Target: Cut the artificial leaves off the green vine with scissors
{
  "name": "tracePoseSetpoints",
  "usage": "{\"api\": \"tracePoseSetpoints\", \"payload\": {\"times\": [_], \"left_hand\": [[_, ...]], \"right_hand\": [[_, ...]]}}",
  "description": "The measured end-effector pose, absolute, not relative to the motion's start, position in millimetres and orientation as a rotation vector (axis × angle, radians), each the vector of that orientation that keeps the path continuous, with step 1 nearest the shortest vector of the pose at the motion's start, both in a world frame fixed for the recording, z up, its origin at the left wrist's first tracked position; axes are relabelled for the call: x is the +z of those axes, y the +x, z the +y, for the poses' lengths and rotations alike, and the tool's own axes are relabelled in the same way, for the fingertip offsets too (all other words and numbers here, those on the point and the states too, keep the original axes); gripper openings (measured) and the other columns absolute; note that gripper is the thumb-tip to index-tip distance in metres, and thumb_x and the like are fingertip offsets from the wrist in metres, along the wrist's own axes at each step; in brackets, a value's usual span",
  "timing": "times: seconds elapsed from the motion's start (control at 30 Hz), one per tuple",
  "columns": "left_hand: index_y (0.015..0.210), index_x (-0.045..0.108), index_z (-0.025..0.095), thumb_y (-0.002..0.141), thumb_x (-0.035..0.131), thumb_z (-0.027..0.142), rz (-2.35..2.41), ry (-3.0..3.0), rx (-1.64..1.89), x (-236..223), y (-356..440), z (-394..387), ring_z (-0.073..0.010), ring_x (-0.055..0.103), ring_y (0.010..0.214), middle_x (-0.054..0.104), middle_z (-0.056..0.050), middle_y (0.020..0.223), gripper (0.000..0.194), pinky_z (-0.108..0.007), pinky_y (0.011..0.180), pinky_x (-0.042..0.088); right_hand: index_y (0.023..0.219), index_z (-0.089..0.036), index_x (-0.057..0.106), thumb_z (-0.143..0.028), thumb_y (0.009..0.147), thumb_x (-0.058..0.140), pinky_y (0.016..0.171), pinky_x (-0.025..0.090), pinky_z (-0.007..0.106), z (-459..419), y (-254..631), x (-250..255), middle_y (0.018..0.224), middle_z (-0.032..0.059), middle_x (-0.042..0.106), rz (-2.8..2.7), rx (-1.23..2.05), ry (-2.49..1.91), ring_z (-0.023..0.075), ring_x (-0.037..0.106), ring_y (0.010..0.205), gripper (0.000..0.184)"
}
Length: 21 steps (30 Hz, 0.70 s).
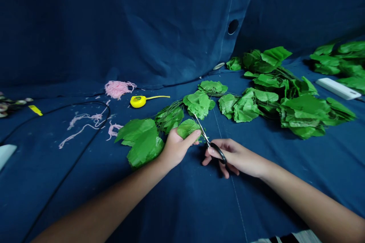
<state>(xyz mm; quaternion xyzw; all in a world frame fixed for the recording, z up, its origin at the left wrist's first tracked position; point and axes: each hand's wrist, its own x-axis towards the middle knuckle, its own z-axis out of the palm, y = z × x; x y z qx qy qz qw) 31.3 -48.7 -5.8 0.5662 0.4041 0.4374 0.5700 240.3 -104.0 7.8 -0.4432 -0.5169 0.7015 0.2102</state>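
My left hand (176,147) is closed round a bunch of green artificial leaves (145,136), its thumb pressing a single leaf (186,128). My right hand (234,155) grips black-handled scissors (209,142), fingers through the loops. The blades point up and left across the leaf, toward a leaf cluster (199,103) on thin green stems. Everything lies on a dark blue cloth (182,205).
More green leaf bunches (285,98) are piled to the right and far right (339,60). A white flat device (338,88), a yellow tape measure (138,101), pink yarn scraps (118,88) and a black cable (71,159) lie about. Round small items (11,105) sit at the left edge.
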Motion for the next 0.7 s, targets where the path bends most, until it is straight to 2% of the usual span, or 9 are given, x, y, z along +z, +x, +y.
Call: {"api": "tracePoseSetpoints", "payload": {"times": [0.7], "left_hand": [[0.075,0.068,0.015,0.085,0.077,0.032,0.917,1.313,1.038,-9.1,31.8,-47.5,-0.0103,0.058,0.059,0.065,-0.001,0.068,0.022,-0.022,0.060,0.054]], "right_hand": [[0.112,-0.013,0.060,-0.067,0.093,0.059,0.034,0.033,0.012,-104.0,240.7,9.7,0.120,0.0125,0.068,-1.466,1.939,-1.272,0.0061,0.063,0.054,0.057]]}}
